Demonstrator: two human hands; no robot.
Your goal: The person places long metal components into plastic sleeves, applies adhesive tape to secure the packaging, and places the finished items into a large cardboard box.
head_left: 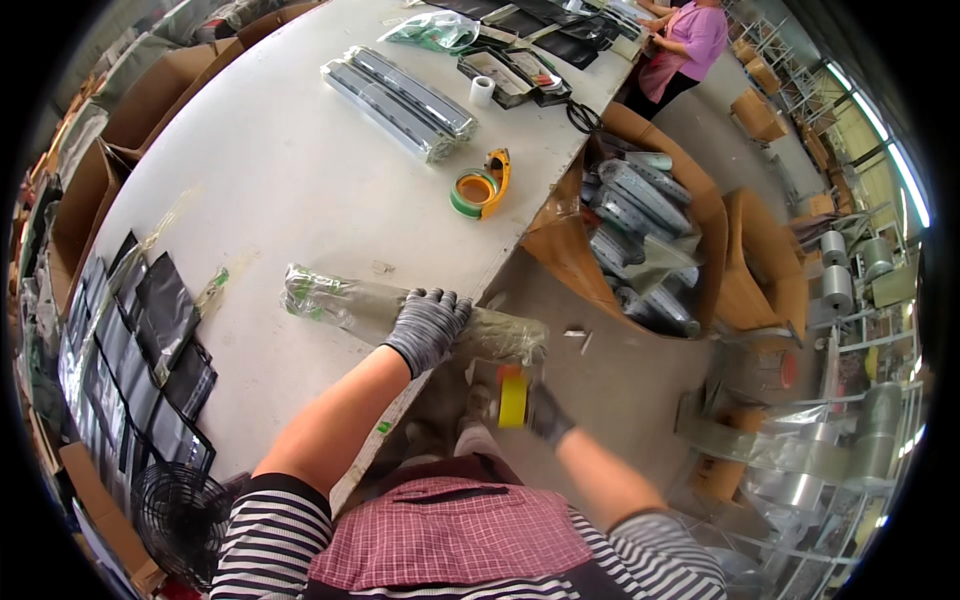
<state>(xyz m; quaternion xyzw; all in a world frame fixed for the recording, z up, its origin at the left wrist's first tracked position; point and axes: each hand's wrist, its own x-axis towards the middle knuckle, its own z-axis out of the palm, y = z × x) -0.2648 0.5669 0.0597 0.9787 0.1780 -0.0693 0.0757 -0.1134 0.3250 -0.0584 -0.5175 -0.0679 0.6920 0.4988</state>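
- Workshop table, grey, runs near to far.
- Left hand, gloved, lies flat on a long plastic-wrapped bundle at the near edge.
- Right hand grips a yellow tape roll by the bundle's overhanging right end; sealing looks unfinished.
- Farther: a green tape dispenser, finished-looking packs, and a filled carton to the right.
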